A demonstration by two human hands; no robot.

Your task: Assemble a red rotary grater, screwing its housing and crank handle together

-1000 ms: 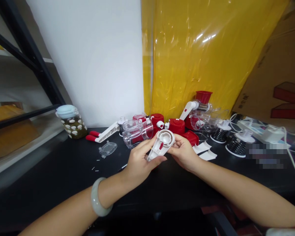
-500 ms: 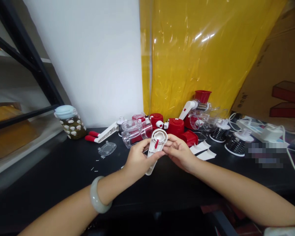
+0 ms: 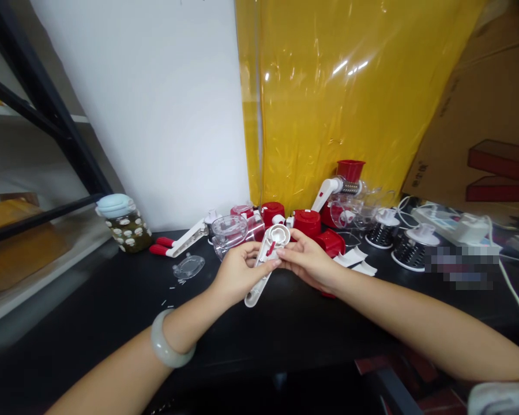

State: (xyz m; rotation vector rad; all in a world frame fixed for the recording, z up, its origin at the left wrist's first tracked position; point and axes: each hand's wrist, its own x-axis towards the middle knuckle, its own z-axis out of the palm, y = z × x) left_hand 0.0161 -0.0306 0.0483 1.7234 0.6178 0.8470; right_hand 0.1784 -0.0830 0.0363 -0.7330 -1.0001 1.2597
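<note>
Over the front of the black table, a white plastic crank handle [image 3: 259,282] is held tilted, its round socket end up and its hollow side facing me. A small red piece [image 3: 271,248] sits in the hollow below the socket. My left hand [image 3: 237,271] is closed round the handle's middle, thumb across it. On the other side, my right hand [image 3: 305,260] grips the socket end, with its thumb near the red piece. Its other fingers are partly hidden behind the handle. Just beyond the hands lie clear plastic housings [image 3: 230,230] and red bases [image 3: 307,222].
At the left stand a jar with a pale blue lid [image 3: 123,222] and handles with red grips [image 3: 179,245]. A clear disc [image 3: 189,266] lies near small white pins [image 3: 167,304]. To the right are white curved strips [image 3: 352,257], grater drums [image 3: 410,251], an assembled grater [image 3: 350,173] and a power strip [image 3: 441,225].
The crank handle tilts more, its lower end swinging left. My right thumb has moved onto the handle's face near the red piece. The whole view has shifted slightly.
</note>
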